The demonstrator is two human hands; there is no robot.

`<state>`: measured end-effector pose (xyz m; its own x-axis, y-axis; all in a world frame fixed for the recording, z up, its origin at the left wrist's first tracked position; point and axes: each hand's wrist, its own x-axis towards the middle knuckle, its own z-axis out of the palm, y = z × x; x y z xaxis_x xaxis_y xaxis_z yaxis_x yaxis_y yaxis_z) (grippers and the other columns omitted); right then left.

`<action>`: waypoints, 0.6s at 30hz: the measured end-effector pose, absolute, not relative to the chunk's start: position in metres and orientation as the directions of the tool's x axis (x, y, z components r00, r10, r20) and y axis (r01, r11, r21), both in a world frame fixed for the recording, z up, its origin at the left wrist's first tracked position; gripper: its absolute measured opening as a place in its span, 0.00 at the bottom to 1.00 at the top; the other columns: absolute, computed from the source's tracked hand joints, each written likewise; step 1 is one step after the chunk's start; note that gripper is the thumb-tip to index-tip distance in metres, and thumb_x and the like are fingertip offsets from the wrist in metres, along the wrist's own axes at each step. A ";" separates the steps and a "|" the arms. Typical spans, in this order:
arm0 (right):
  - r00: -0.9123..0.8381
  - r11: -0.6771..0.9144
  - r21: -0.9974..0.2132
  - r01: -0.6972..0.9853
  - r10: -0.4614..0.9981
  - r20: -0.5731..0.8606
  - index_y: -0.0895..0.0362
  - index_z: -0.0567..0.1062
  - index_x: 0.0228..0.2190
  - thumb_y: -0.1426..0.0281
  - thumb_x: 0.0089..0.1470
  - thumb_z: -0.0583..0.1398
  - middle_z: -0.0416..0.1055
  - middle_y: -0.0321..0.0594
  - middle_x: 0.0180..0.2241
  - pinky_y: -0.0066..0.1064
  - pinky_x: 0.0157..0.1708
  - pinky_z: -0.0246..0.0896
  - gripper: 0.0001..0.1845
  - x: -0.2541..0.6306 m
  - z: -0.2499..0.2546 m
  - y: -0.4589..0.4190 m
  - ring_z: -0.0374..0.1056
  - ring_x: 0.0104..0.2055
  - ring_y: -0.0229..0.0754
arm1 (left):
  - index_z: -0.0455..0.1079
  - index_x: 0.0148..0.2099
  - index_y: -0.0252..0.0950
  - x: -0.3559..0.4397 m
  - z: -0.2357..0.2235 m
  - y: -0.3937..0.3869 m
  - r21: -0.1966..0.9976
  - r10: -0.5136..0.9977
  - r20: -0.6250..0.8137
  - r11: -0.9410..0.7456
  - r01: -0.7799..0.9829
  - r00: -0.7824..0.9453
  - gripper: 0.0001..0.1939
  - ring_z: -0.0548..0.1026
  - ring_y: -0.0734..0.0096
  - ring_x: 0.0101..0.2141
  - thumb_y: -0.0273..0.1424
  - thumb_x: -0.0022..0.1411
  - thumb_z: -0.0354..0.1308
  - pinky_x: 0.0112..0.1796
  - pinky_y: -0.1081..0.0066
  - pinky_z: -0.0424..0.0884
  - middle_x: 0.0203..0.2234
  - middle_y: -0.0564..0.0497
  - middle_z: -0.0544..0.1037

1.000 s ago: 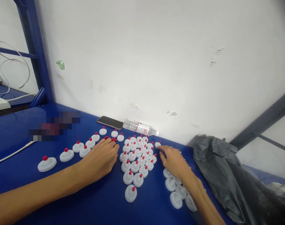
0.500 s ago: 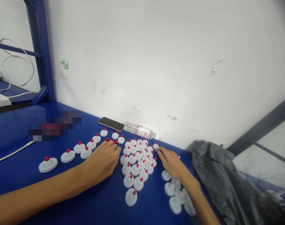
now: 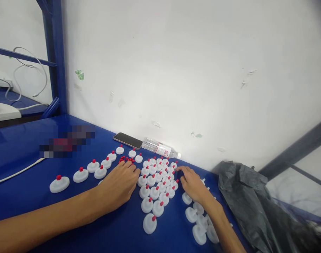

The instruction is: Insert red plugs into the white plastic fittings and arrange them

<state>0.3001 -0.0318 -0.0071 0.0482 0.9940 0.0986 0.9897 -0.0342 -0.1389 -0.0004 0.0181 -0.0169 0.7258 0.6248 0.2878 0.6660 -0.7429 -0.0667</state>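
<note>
My left hand (image 3: pixel 120 182) is over the near side of a small pile of red caps (image 3: pixel 127 160). Its fingers curl downward with the tips hidden, so whatever they pinch does not show. My right hand (image 3: pixel 193 182) has its index finger stretched out, the tip beside a red-capped white lid (image 3: pixel 173 165) at the far right edge of a cluster. That cluster of white round lids (image 3: pixel 154 192), each with a red cap on its spout, lies between my hands. Under and beside my right forearm are several white lids without red caps (image 3: pixel 191 214).
Several red-capped lids (image 3: pixel 80 174) form a loose row on the left of the blue table (image 3: pixel 118 232). Along the wall lie a phone (image 3: pixel 128 140) and a clear bottle (image 3: pixel 160 148). A dark plastic bag (image 3: pixel 244 196) is at the right, a white cable (image 3: pixel 20 172) at the left.
The far right red-capped lid has shifted left against the cluster, and my right index finger has straightened away from it. My left hand stays by the red caps. The whole view has shifted slightly.
</note>
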 end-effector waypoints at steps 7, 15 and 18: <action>0.076 -0.070 -0.109 0.992 0.996 0.051 0.59 0.64 0.61 0.77 0.56 0.48 0.64 0.47 0.63 0.45 0.64 0.50 0.31 0.301 -0.011 -0.028 0.56 0.66 0.49 | 0.71 0.37 0.35 0.000 -0.015 0.016 -0.074 0.622 0.276 -0.747 0.661 0.733 0.05 0.73 0.51 0.38 0.25 0.63 0.54 0.39 0.54 0.65 0.34 0.43 0.76; 0.073 -0.070 -0.078 0.995 0.997 0.039 0.57 0.62 0.64 0.77 0.56 0.49 0.61 0.50 0.64 0.48 0.63 0.50 0.34 0.300 -0.016 -0.026 0.54 0.67 0.51 | 0.70 0.37 0.36 0.000 -0.017 0.015 -0.069 0.622 0.274 -0.748 0.660 0.734 0.06 0.73 0.51 0.38 0.24 0.64 0.53 0.40 0.54 0.65 0.34 0.44 0.76; 0.068 -0.063 -0.078 0.995 0.996 0.062 0.56 0.63 0.63 0.78 0.55 0.49 0.63 0.48 0.63 0.46 0.63 0.51 0.34 0.297 -0.013 -0.028 0.56 0.66 0.50 | 0.70 0.37 0.36 0.000 -0.017 0.017 -0.074 0.622 0.273 -0.747 0.660 0.734 0.06 0.73 0.51 0.38 0.25 0.64 0.53 0.40 0.54 0.65 0.34 0.44 0.76</action>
